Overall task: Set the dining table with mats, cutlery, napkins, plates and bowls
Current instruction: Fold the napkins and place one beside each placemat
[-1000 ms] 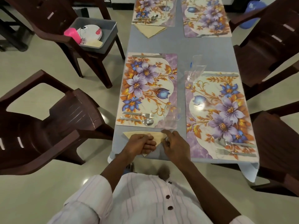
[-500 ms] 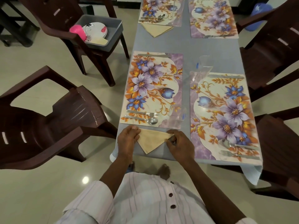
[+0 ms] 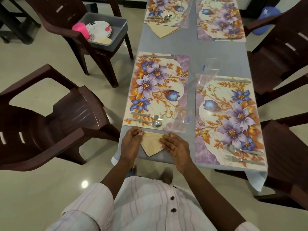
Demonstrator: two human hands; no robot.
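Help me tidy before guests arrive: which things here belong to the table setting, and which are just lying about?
Table setting: napkin, mat, fork, spoon, plate waiting in the grey bin.
Lying about: chair, blue object on the floor.

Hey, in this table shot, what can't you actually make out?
Head view only.
Napkin side corners: covered by the left hand and right hand.
Left hand's grip on it: hidden by its own fingers.
Far mats: cut off by the top edge.
Grey bin contents: partly behind a chair arm.
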